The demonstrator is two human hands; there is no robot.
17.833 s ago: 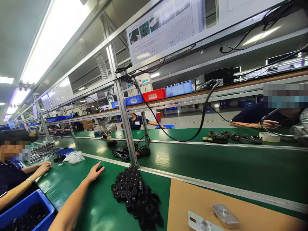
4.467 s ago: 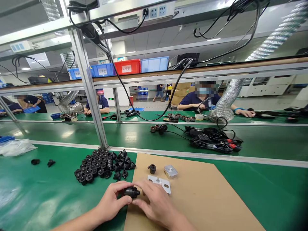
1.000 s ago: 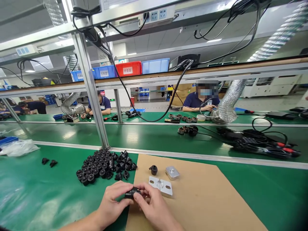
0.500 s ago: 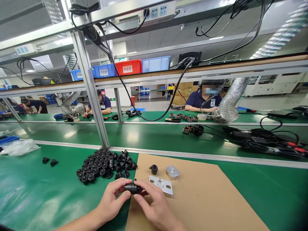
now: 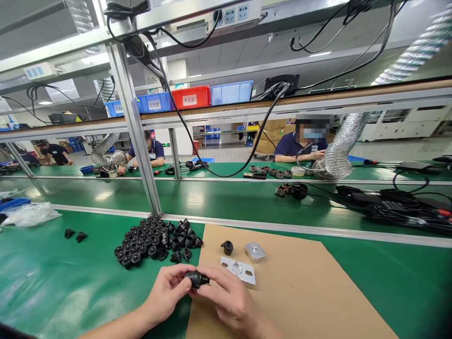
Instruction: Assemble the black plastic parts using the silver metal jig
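A small black ribbed plastic fitting (image 5: 196,279) with a narrower tip on its right lies sideways between my two hands, above the left edge of the cardboard sheet (image 5: 300,292). My left hand (image 5: 167,292) grips its wide end between thumb and fingers. From the other side, my right hand (image 5: 229,294) has its fingertips closed on the same fitting near the narrow end. Beyond my right hand rests a silver metal plate with oval slots (image 5: 238,271), partly hidden by the fingers. Behind it are a black elbow-shaped part (image 5: 227,247) and a silver metal block (image 5: 255,252).
Many black fittings (image 5: 141,242) are piled left of the cardboard, with two small black pieces (image 5: 81,236) farther left. A metal post (image 5: 136,136) rises behind the pile. Black cables (image 5: 384,207) lie at right. Co-workers, one a person in a dark shirt (image 5: 287,143), sit across the bench.
The fitting has turned slightly in my hands, so its narrow tip shows more. My right fingers have shifted along it. The whole view has moved a little.
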